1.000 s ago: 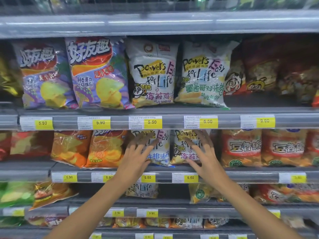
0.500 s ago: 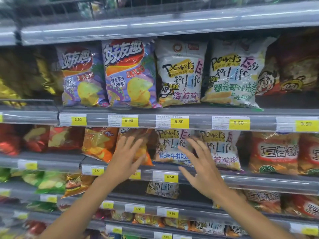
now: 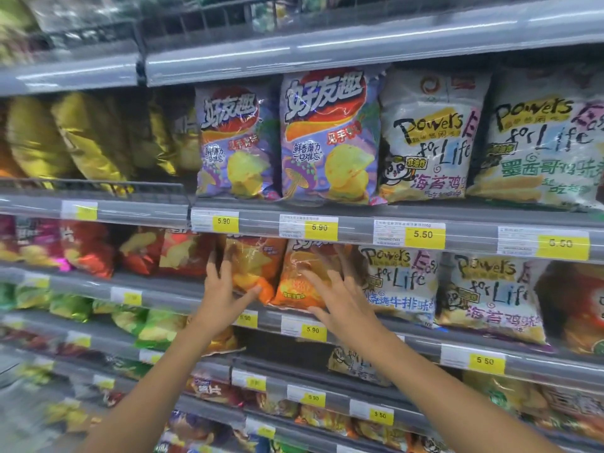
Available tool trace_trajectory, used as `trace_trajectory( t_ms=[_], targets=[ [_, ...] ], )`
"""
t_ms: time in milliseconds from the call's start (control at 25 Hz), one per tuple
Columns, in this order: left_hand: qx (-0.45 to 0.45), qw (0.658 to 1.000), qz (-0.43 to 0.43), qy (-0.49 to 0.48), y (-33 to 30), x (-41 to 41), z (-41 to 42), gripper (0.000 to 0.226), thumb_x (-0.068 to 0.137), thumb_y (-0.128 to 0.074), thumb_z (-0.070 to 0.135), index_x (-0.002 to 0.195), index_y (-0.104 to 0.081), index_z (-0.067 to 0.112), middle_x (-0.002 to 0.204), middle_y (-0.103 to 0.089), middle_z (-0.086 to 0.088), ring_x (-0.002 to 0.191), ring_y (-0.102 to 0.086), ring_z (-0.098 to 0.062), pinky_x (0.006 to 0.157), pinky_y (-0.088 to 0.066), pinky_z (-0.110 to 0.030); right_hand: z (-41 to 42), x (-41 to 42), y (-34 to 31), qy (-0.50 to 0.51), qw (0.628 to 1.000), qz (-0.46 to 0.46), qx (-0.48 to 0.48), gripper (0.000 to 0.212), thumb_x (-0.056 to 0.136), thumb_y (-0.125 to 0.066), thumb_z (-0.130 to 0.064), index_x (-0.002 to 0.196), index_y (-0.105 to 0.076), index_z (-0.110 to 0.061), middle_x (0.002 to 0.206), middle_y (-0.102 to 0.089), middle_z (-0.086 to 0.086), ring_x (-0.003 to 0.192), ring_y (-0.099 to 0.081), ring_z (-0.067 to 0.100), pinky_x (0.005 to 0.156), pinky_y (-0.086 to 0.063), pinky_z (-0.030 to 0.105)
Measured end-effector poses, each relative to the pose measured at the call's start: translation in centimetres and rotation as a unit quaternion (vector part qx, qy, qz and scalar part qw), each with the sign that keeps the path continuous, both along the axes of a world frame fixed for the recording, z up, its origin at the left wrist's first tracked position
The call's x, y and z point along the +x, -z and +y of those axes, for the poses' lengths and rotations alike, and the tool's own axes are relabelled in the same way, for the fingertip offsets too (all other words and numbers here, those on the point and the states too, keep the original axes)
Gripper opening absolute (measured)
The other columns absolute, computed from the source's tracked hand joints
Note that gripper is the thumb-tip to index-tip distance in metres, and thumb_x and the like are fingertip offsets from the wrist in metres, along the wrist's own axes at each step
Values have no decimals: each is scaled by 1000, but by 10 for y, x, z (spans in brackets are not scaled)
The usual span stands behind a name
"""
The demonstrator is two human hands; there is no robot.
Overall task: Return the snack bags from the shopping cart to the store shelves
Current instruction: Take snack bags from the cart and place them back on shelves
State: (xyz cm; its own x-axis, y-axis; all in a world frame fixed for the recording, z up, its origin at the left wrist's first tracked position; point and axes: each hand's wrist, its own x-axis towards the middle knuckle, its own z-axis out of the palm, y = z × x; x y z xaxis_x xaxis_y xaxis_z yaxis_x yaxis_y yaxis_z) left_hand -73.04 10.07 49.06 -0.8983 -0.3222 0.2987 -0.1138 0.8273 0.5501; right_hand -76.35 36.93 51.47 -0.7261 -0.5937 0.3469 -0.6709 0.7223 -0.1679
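Two orange snack bags stand side by side on the second shelf. My left hand (image 3: pixel 221 291) lies against the lower left edge of the left orange bag (image 3: pixel 253 266), fingers up its side and thumb across its bottom. My right hand (image 3: pixel 341 300) rests with fingers spread on the front of the right orange bag (image 3: pixel 299 282). Neither hand is closed around a bag. The shopping cart is out of view.
Purple chip bags (image 3: pixel 327 138) and white "Powers for Life" bags (image 3: pixel 428 138) fill the shelf above, more white bags (image 3: pixel 400 282) stand right of my hands. Grey shelf rails (image 3: pixel 359 232) carry yellow price tags. Gold, red and green bags fill the shelves to the left.
The view has swung left and both hands have moved left along the second shelf, from the white bags onto the two orange bags.
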Motion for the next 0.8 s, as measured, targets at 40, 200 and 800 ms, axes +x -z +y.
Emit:
trace_trajectory(
  t_ms=[40, 200, 800],
  targets=[
    [24, 1000, 4, 4, 2, 1, 2, 101, 75, -62, 72, 151, -16, 24, 151, -20, -20, 139, -26, -44, 110, -36, -56, -2, -2, -2, 3, 1000, -2, 0, 71, 101, -60, -37, 159, -18, -43, 156, -38, 6, 134, -45, 36, 109, -46, 50],
    [-15, 999, 19, -27, 7, 5, 11, 101, 74, -54, 78, 148, -22, 16, 142, -30, -21, 128, -36, -43, 102, -43, -53, 1, -6, -12, 17, 1000, -20, -4, 65, 101, -62, -29, 158, -30, -34, 145, -54, 7, 123, -61, 32, 97, -56, 41],
    [-149, 986, 18, -68, 25, 18, 26, 102, 85, -33, 80, 158, -9, 12, 160, -12, -28, 142, -28, -47, 111, -32, -58, 0, 5, -14, 45, 999, 6, 23, 66, 99, -61, -41, 155, -27, -33, 137, -53, 4, 117, -55, 29, 101, -47, 43]
  ],
)
